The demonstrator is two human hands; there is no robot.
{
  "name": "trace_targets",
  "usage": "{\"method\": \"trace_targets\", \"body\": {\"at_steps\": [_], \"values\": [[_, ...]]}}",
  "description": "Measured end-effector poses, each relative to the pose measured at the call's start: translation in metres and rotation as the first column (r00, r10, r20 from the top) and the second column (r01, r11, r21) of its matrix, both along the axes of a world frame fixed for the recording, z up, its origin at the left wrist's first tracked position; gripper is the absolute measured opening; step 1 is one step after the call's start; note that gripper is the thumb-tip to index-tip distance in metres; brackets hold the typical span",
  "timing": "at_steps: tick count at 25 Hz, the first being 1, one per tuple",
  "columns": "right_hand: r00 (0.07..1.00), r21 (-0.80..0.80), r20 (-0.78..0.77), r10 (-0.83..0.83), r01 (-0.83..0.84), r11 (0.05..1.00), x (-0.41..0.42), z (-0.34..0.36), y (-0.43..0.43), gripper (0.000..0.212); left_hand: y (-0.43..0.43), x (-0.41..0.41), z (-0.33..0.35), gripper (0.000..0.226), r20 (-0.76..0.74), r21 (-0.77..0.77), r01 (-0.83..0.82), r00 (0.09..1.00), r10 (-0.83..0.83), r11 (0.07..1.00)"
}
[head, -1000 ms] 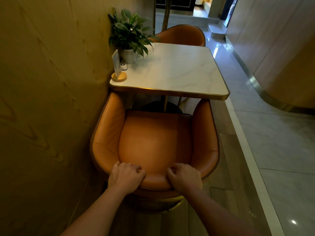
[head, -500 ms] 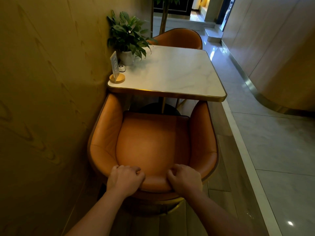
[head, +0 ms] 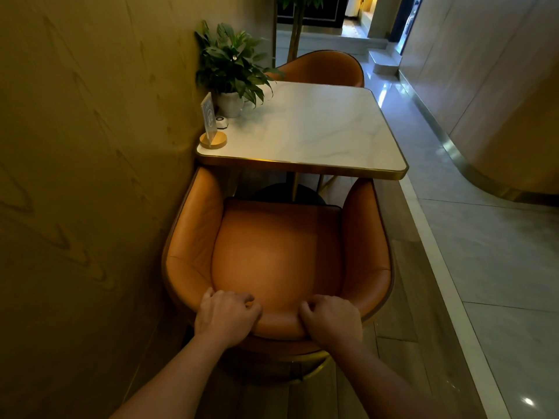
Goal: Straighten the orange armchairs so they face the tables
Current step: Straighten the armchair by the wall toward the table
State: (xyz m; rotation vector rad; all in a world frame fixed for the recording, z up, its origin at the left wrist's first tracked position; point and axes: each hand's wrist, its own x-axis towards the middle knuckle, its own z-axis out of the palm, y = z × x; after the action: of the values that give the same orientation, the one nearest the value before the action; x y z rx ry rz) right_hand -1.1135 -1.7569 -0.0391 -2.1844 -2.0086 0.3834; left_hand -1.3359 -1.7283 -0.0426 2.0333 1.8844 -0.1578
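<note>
Unmoved armchair (head: 278,252) reaches table (head: 317,131) edge; left hand (head: 225,319) and right hand (head: 332,322) fingers clamp backrest (head: 279,323).

Catalogue of your own body as the head camera shows it:

1. Your left hand (head: 227,319): bare, seen from the back, with the knuckles showing as a rounded row and the thumb on the inner side.
2. Your right hand (head: 332,322): bare, also seen from the back, with the same rounded knuckle row and the thumb on the inner side.
3. Your left forearm (head: 169,379): bare skin from the wrist down to the bottom edge of the frame, widening toward the camera.
4. Your right forearm (head: 387,385): bare skin from the wrist to the bottom edge, partly in shadow.

The light is too dim to make out finer detail such as nails, hair or marks.
</note>
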Motion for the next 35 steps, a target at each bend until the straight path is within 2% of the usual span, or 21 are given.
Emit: {"method": "trace_targets", "body": {"at_steps": [12, 16, 23, 28, 35], "values": [[1.000, -0.016, 0.023, -0.014, 0.014, 1.000, 0.002, -0.001, -0.013, 0.058, -0.017, 0.004, 0.012, 0.055, -0.040, -0.001, 0.005, 0.999, -0.005, 1.000], [0.997, -0.005, 0.076, -0.022, 0.022, 1.000, 0.002, -0.001, -0.010, 0.055, -0.019, 0.004, 0.010, 0.057, -0.022, 0.005, -0.002, 1.000, 0.002, 1.000], [0.996, -0.024, 0.059, -0.070, 0.072, 0.997, -0.001, -0.001, -0.010, 0.049, -0.016, 0.002, 0.010, 0.061, 0.040, 0.018, -0.043, 0.998, 0.043, 0.999], [0.998, -0.027, 0.035, -0.057, 0.058, 0.998, -0.002, 0.003, -0.016, 0.051, -0.021, 0.000, 0.019, 0.055, 0.078, -0.026, -0.043, 0.996, 0.045, 0.999], [1.000, -0.018, 0.012, -0.028, 0.028, 0.999, -0.002, 0.001, -0.017, 0.045, -0.016, 0.002, 0.018, 0.057, 0.006, -0.098, -0.016, 1.000, 0.016, 0.995]]}}
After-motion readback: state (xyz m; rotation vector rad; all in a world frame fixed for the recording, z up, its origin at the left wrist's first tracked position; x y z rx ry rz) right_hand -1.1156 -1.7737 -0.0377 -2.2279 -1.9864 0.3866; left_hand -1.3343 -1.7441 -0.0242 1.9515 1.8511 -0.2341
